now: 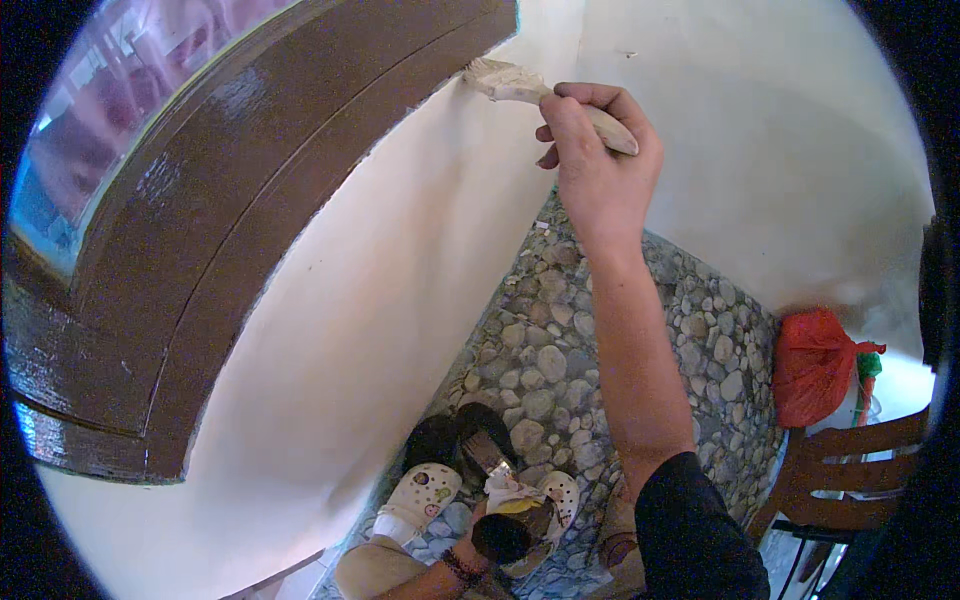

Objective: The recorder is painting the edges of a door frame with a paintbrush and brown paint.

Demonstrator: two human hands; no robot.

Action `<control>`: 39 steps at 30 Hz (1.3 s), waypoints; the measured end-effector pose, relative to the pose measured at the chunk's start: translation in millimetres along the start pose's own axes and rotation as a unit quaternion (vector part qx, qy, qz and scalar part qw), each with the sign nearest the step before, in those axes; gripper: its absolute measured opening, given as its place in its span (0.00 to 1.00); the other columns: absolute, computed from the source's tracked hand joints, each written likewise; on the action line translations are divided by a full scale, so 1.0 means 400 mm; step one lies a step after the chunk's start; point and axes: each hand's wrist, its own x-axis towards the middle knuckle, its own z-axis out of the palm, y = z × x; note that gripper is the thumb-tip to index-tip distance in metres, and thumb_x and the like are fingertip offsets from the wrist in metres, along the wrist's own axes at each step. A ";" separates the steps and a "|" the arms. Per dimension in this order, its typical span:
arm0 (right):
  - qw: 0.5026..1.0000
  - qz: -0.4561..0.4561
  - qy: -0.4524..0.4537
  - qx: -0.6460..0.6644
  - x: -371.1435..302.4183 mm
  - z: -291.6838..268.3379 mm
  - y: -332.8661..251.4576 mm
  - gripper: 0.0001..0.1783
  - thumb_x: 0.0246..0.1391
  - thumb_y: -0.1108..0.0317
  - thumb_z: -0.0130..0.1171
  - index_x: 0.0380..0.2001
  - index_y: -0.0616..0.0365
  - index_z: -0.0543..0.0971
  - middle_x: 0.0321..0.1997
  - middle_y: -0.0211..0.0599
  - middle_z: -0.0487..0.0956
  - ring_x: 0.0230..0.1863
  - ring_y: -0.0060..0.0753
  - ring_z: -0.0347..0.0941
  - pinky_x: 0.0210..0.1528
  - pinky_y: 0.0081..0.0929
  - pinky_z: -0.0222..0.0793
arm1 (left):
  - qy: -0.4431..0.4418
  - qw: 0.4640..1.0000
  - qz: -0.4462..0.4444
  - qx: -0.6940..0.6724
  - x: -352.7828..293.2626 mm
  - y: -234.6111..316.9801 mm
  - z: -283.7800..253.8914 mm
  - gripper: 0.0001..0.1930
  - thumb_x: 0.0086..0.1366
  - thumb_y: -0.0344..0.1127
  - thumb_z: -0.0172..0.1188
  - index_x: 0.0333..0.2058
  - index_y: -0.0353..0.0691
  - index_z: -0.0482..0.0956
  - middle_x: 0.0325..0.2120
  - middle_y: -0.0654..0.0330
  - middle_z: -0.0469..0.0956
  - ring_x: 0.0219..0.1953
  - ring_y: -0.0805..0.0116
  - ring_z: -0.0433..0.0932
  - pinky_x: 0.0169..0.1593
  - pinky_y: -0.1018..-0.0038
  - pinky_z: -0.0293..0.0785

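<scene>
My right hand (605,150) is closed on the pale wooden handle of a paintbrush (510,82). The brush's bristle tip touches or nearly touches the cream wall (400,210), right by the edge of the brown window frame (250,150). Low in the picture, my left hand (472,540), with a dark bracelet at the wrist, is closed around a container with a dark round end (502,538). White and yellow material shows at the container. Beyond it is what looks like a second brush with a metal band (488,455); whether my left hand holds it is unclear.
Below is a pebble-patterned floor (540,370), with white clogs (425,495) on my feet and dark shapes (430,442) near the wall's base. To the right are a red plastic bag (812,368) and a brown wooden chair (860,470). Pink curtain (130,110) shows behind the window glass.
</scene>
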 end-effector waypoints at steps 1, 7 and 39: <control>1.000 0.005 0.004 -0.007 -0.003 0.003 -0.002 0.08 0.47 0.71 0.57 0.30 0.66 0.74 0.24 0.34 0.75 0.23 0.20 0.72 0.20 0.17 0.69 | -0.042 0.995 -0.012 -0.091 0.002 -0.001 -0.005 0.23 0.64 0.47 0.38 0.52 0.37 0.65 0.49 0.52 0.69 0.52 0.57 0.69 0.57 0.63 0.63; 1.000 0.002 -0.012 -0.013 -0.031 0.010 -0.028 0.08 0.47 0.71 0.57 0.29 0.66 0.74 0.23 0.34 0.75 0.23 0.19 0.72 0.20 0.16 0.68 | -0.061 0.990 -0.033 -0.122 0.000 -0.004 -0.011 0.23 0.65 0.46 0.38 0.51 0.36 0.66 0.48 0.51 0.70 0.50 0.58 0.70 0.56 0.63 0.65; 0.996 -0.058 -0.018 -0.059 -0.145 0.064 -0.097 0.07 0.42 0.72 0.58 0.24 0.64 0.74 0.18 0.33 0.75 0.21 0.16 0.66 0.24 0.17 0.65 | -0.113 0.978 -0.057 -0.167 -0.056 -0.001 0.072 0.23 0.65 0.44 0.38 0.53 0.34 0.64 0.50 0.52 0.69 0.51 0.60 0.70 0.57 0.65 0.63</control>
